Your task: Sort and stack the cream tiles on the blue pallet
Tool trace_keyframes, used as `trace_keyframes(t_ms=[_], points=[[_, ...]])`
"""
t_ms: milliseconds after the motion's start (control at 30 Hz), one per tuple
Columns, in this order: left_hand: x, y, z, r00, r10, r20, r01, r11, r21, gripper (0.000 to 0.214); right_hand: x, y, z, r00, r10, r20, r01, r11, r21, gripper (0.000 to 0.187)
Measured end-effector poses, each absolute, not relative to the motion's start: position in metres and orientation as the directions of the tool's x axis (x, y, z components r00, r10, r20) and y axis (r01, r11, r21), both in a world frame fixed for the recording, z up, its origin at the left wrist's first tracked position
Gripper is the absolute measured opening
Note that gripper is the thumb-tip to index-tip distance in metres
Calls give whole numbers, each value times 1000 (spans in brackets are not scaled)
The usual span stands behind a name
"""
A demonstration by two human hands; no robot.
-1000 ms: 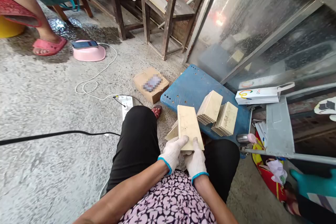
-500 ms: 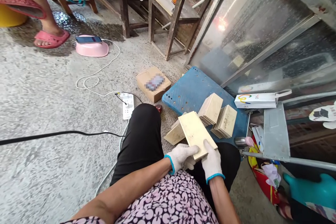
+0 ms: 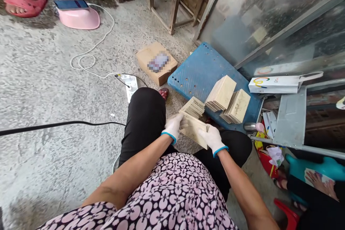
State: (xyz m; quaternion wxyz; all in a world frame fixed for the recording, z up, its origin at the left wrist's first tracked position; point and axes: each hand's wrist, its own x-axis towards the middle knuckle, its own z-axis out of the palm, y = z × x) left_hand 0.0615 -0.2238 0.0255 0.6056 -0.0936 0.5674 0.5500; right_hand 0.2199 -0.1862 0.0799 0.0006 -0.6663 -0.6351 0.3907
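Note:
Both my hands wear white gloves with blue cuffs. My left hand and my right hand grip opposite ends of a pale wooden board, held flat between my knees. Just beyond it lies a stack of thin wooden boards by the edge of a blue perforated plastic panel. Two more stacks rest on that panel to the right.
A cardboard box and a white power strip with cables lie on the concrete floor. A pink basin carries a phone. Another person's foot in a red sandal is at top left. A metal bracket and white box sit right.
I have lowered the board and turned it crosswise, my hands now at its two ends. The stack underneath is uncovered. My view has tilted down.

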Motion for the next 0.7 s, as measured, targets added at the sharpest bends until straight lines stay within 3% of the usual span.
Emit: trace_keyframes(t_ms=[100, 200, 467, 700], points=[[57, -217, 20, -293, 522, -801, -823, 288, 489, 10, 201, -179, 69, -260, 733, -628, 966, 194, -172, 38], [55, -216, 21, -318, 488, -813, -849, 236, 474, 12, 186, -175, 48, -331, 620, -712, 913, 400, -76, 40], [49, -216, 27, -293, 503, -813, -878, 196, 437, 23, 166, -164, -18, -309, 476, -823, 913, 390, -117, 35], [47, -214, 33, -220, 500, -838, -882, 264, 389, 29, 148, -145, -53, -275, 493, -826, 950, 272, -154, 38]])
